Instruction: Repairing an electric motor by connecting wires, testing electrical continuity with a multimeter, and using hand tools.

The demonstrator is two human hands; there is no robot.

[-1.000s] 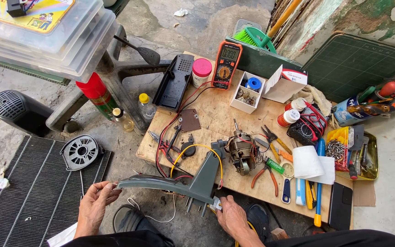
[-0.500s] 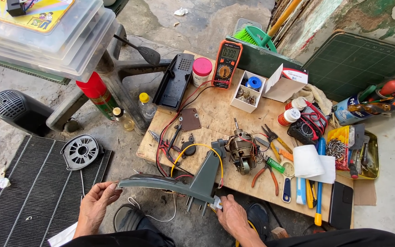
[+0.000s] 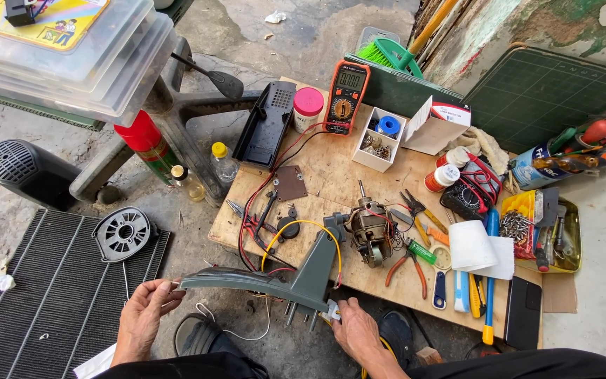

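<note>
My left hand (image 3: 146, 309) grips the thin left end of a grey plastic fan housing (image 3: 275, 279), a long curved piece with an upright neck. My right hand (image 3: 358, 330) is under the housing's right end, fingers closed on a small white part by its prongs. Red, black and yellow wires (image 3: 285, 235) run from the housing across the wooden board (image 3: 331, 175). Just beyond the neck sits a bare fan motor (image 3: 372, 228) with copper windings.
On the board lie an orange multimeter (image 3: 346, 95), a black casing (image 3: 266, 125), pliers (image 3: 407, 265), a paper roll (image 3: 471, 245) and screwdrivers. A red spray can (image 3: 145, 144), small bottles, a fan grille (image 3: 57, 295) and a round vent part (image 3: 122, 233) are at the left. A tool tray (image 3: 548, 228) stands at the right.
Both hands and the grey housing have stayed in nearly the same place; the left fingers shifted slightly on the housing's tip.
</note>
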